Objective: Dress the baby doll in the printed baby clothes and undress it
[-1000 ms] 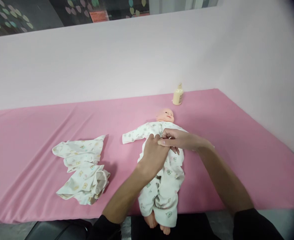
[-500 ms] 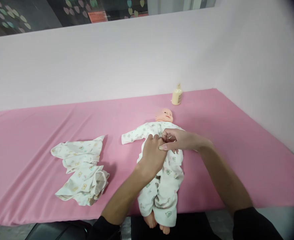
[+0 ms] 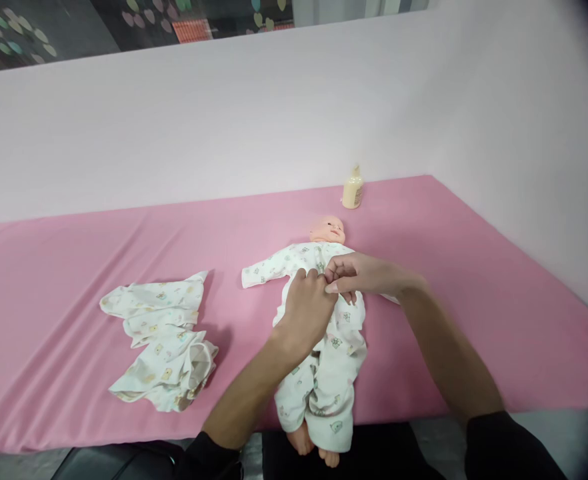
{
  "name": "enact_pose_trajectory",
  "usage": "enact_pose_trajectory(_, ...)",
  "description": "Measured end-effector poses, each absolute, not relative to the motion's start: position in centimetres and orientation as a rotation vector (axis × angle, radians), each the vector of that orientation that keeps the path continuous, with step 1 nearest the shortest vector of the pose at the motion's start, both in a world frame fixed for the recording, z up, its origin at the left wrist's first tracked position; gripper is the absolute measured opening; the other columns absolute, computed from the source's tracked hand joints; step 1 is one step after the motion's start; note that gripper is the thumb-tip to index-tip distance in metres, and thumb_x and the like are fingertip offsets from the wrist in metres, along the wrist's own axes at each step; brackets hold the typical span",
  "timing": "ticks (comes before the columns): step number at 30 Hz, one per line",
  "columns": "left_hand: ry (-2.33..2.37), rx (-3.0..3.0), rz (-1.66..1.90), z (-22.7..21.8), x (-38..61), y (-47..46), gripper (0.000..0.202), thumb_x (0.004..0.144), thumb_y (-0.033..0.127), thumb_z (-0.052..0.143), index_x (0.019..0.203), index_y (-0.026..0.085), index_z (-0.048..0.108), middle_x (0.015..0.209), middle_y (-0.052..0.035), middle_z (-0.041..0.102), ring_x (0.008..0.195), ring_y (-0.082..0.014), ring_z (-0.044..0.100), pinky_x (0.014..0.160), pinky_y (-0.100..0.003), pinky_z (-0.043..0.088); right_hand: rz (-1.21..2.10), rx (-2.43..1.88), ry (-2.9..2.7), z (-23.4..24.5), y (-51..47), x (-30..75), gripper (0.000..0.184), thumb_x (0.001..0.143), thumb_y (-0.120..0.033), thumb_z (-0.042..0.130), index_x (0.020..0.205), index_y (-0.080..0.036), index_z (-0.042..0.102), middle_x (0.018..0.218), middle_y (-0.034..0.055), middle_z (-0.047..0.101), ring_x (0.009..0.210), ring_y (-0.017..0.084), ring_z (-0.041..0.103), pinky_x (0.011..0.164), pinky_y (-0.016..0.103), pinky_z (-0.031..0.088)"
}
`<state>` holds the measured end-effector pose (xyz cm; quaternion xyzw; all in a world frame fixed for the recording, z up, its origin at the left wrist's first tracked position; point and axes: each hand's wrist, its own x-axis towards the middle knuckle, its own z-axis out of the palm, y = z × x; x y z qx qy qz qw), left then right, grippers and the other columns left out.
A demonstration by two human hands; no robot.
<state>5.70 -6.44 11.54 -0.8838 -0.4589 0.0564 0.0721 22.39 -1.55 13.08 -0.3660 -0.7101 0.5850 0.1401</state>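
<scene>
A baby doll (image 3: 328, 231) lies face up, dressed in a white long-sleeved romper (image 3: 337, 343) with small printed figures. Its bare feet stick out of the leg openings by the table's front edge. Over the doll's chest and belly, my left hand (image 3: 308, 303) has its fingers closed on the romper's front, knuckles up. Touching it from the right, my right hand (image 3: 359, 275) pinches at the same spot with thumb and fingers. My hands cover the exact bit of cloth between the fingertips. One sleeve lies stretched to the left; my right forearm partly covers the other.
Crumpled white printed baby clothes (image 3: 167, 347) lie to the left on the pink sheet (image 3: 74, 320). A pale yellow pump bottle (image 3: 353, 189) stands beyond the doll's head, near the white wall (image 3: 199, 127). A black chair (image 3: 119, 461) is below the front edge.
My right hand has shifted very slightly along the romper's front, its thumb lifting a little. My left hand stays nearly in place; the doll and clothes have not moved.
</scene>
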Motion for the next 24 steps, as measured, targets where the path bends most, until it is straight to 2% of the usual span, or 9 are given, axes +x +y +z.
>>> enact_pose_trajectory(15, -1.372, -2.658, 0.151, 11.5, 5.6, -6.4, 0.023, 0.076, 0.001, 0.054, 0.090, 0.013, 0.067, 0.080, -0.0088, 0.063, 0.086, -0.0284, 0.057, 0.073, -0.041, 0.041, 1.687, -1.040, -2.039, 13.1, -1.4, 22.5, 0.020, 0.083, -0.036, 0.064, 0.089, -0.017, 0.061, 0.079, 0.0014, 0.060, 0.069, 0.013, 0.059, 0.062, 0.026, 0.048)
enact_pose_trajectory(21, -1.382, -2.654, 0.101, 11.5, 5.4, -6.3, 0.024, 0.077, 0.000, 0.051, 0.091, 0.014, 0.065, 0.081, -0.0079, 0.063, 0.085, -0.0283, 0.057, 0.072, -0.041, 0.041, 1.683, -1.016, -2.038, 13.2, -1.5, 22.6, 0.032, 0.082, -0.047, 0.068, 0.094, -0.018, 0.061, 0.086, 0.0025, 0.062, 0.072, 0.012, 0.059, 0.062, 0.025, 0.050)
enact_pose_trajectory(24, -1.373, -2.654, 0.099, 11.9, 4.7, -5.9, 0.023, 0.079, -0.001, 0.047, 0.082, 0.014, 0.064, 0.080, -0.0079, 0.062, 0.081, -0.0268, 0.058, 0.071, -0.040, 0.040, 1.687, -1.031, -2.025, 13.0, -1.3, 23.1, 0.036, 0.080, -0.050, 0.069, 0.098, -0.020, 0.060, 0.085, 0.0018, 0.063, 0.074, 0.014, 0.060, 0.062, 0.026, 0.051)
